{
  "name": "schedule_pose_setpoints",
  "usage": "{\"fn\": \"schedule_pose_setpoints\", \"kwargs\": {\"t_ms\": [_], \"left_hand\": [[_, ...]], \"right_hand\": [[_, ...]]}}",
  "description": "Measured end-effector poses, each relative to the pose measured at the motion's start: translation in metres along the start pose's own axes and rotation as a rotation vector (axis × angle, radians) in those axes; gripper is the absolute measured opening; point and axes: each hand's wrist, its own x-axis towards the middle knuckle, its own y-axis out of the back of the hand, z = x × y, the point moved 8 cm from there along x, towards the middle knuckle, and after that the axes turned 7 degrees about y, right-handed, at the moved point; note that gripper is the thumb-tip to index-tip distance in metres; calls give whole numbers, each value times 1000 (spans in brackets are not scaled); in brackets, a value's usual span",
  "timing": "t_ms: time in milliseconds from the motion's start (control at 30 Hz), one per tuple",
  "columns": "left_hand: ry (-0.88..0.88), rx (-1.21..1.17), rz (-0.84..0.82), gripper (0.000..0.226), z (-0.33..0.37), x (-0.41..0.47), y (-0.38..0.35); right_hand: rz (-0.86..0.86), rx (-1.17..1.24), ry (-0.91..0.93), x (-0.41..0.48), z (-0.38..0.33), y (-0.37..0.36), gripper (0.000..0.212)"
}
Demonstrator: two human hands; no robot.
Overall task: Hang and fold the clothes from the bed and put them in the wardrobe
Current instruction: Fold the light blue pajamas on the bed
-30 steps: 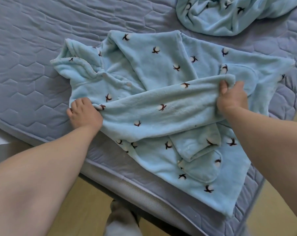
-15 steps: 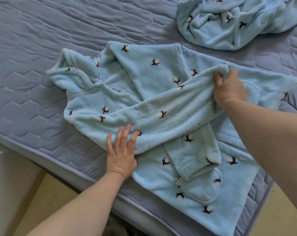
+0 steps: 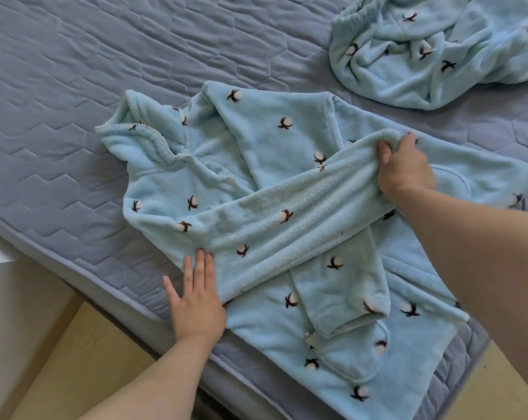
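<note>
On the quilted bed (image 3: 75,71) the blue sleeve (image 3: 287,225) runs diagonally: our right hand (image 3: 405,168) grips its far cuff, our left hand (image 3: 196,301) presses flat by its shoulder end.

A home bedroom is showing: a bed (image 3: 75,86) with a quilted grey-blue mattress cover is carrying fleece pyjamas (image 3: 287,177) above a pale floor (image 3: 44,359).

Grey-blue quilted mattress (image 3: 75,101): open surface on the left and far left. Light-blue fleece pyjama top (image 3: 272,140), cotton-flower print, sprawls from centre to the near-right edge and blocks that side. Crumpled matching fleece garment (image 3: 438,65) fills the far-right corner. A narrow bare strip runs between the two.
</note>
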Motion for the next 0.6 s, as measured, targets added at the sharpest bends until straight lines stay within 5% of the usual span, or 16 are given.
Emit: {"fn": "schedule_pose_setpoints", "kwargs": {"t_ms": [100, 200, 333, 467, 600], "left_hand": [[-11, -25, -89, 96, 12, 9, -3], [-21, -72, -148, 102, 15, 13, 2], [-142, -250, 10, 110, 19, 1, 33], [-334, -203, 46, 98, 33, 4, 39], [-345, -205, -128, 92, 37, 21, 24]], "right_hand": [[-50, -69, -47, -1, 3, -4, 58], [100, -249, -33, -13, -14, 6, 54], [132, -340, 147, -35, -37, 0, 37], [-80, -284, 323, -54, -55, -38, 41], [-171, -365, 161, -65, -59, -56, 49]]}}
